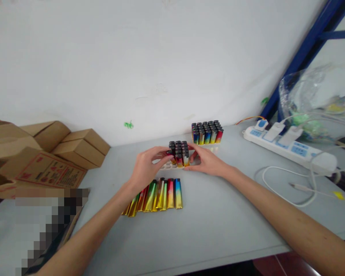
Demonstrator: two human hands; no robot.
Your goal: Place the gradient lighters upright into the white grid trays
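Note:
Upright lighters (178,151) with black tops stand in several rows in a white tray (167,166) with holes, and some holes at its left front hold nothing. My left hand (146,165) is at the left of this tray, thumb and fingers pinched on a lighter (169,152) beside the standing ones. From the other side my right hand (207,161) grips the tray's right end, thumb at the front edge and fingers behind. Nearer to me, several loose lighters (161,195) in shiny multicoloured wraps lie side by side, partly hidden by my left wrist.
A second block of upright lighters (207,132) stands by the wall. Cardboard boxes (74,149) are piled at the left. On the right lie a white power strip (293,147) with plugs, a looped white cable (276,197) and clear plastic wrap (301,92) near a blue frame.

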